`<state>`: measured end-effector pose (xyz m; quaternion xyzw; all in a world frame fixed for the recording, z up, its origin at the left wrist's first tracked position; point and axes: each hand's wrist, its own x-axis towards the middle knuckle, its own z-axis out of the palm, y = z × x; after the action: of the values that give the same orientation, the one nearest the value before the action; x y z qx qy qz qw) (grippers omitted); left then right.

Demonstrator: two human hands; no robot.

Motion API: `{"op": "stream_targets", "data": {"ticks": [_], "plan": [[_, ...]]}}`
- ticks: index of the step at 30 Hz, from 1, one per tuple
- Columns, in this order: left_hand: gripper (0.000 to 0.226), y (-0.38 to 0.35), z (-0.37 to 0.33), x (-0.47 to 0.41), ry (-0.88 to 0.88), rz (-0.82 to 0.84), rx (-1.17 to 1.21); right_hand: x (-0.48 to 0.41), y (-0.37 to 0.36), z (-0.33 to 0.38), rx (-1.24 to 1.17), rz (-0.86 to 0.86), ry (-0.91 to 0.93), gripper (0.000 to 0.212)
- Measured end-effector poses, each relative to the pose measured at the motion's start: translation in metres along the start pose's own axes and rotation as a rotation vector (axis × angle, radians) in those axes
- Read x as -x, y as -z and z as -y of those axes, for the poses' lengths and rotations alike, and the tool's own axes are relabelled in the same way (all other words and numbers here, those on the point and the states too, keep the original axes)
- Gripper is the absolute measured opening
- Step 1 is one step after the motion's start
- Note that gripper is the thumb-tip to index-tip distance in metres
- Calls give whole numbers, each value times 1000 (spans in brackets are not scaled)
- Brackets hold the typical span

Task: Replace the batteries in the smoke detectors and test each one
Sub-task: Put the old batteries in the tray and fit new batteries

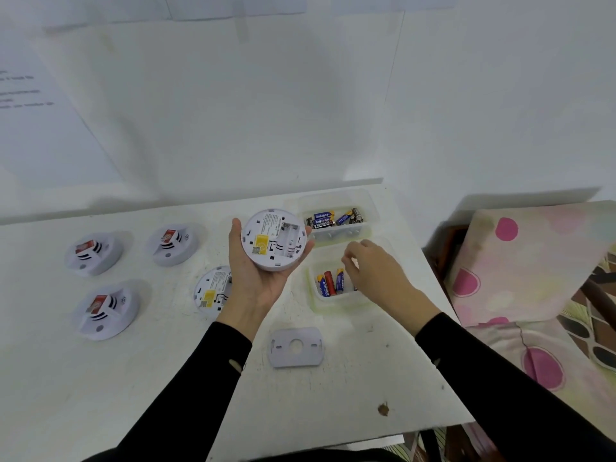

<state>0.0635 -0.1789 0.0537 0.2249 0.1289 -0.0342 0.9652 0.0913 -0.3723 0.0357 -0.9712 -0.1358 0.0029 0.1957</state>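
My left hand [256, 278] grips a round white smoke detector [273, 240], back side up, with its battery bay bare and showing no batteries. My right hand [373, 268] hovers over the near clear tub [336, 303], fingers bent down toward the batteries [330, 281] in it; I see nothing held in it. A far clear tub [333, 236] holds more batteries [333, 218]. Another detector [213, 291] lies back up beside my left wrist. Three detectors [95, 253] [173, 243] [106, 308] sit face up at the left. A flat mounting plate [296, 346] lies near my arms.
The white table [133, 378] ends at the right, just past the tubs. A cushion with pink spots [533, 261] sits on a seat to the right. White paper sheets [50, 111] hang on the wall behind.
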Motion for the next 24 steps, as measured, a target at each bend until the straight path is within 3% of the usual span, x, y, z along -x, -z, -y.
{"op": "stream_targets", "data": {"ticks": [2,4,7,10,13,17,20,24], "plan": [[75,1,-4,2,-8,6,10,14,1,21,-145,-131,299,14],[76,2,-9,3,-18,16,4,31,-4,39,-184,28,592,13],[70,5,-16,4,-47,6,-28,47,-33,47,149,217,803,29],[55,9,-23,8,-105,-19,-30,49,-48,48,384,242,817,45],[45,14,-33,11,-155,-47,-33,46,-50,47,368,225,806,45],[40,24,-53,13,-184,-127,-66,41,-42,59,77,310,737,41],[37,28,-77,8,-208,-178,-189,12,-17,79,-173,283,665,42],[33,29,-110,-9,-216,-232,-385,-57,11,98,-299,281,469,45]]}}
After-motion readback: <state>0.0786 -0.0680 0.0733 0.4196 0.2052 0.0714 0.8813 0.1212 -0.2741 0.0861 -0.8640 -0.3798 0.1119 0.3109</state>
